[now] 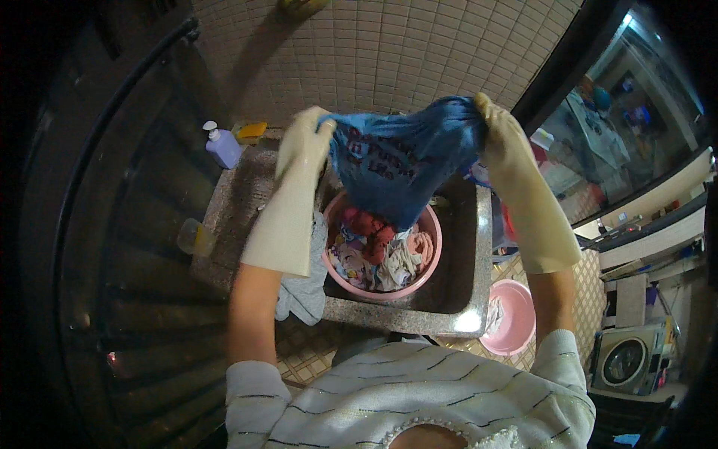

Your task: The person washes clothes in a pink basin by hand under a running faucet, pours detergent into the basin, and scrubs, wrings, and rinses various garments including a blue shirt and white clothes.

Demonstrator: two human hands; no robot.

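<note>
A blue cloth garment (392,151) with dark printed lettering is stretched out above a stone sink. My left hand (305,134), in a cream rubber glove, grips its left corner. The other end is bunched in my right hand (496,126), gloved alike. Between them the fabric sags, its lowest part hanging over a round pink basin (383,296). In that basin lie several crumpled clothes (387,252), among them red, white patterned and peach pieces. The basin stands inside the bowl of the speckled stone sink (392,320).
A grey cloth (303,294) drapes over the sink's front edge, left of the basin. Left, on the washboard side, stand a lilac pump bottle (222,147), a yellow item (251,132) and a clear plastic container (195,237). Another pink basin (519,317) sits on the floor at right, below a glass window (622,118).
</note>
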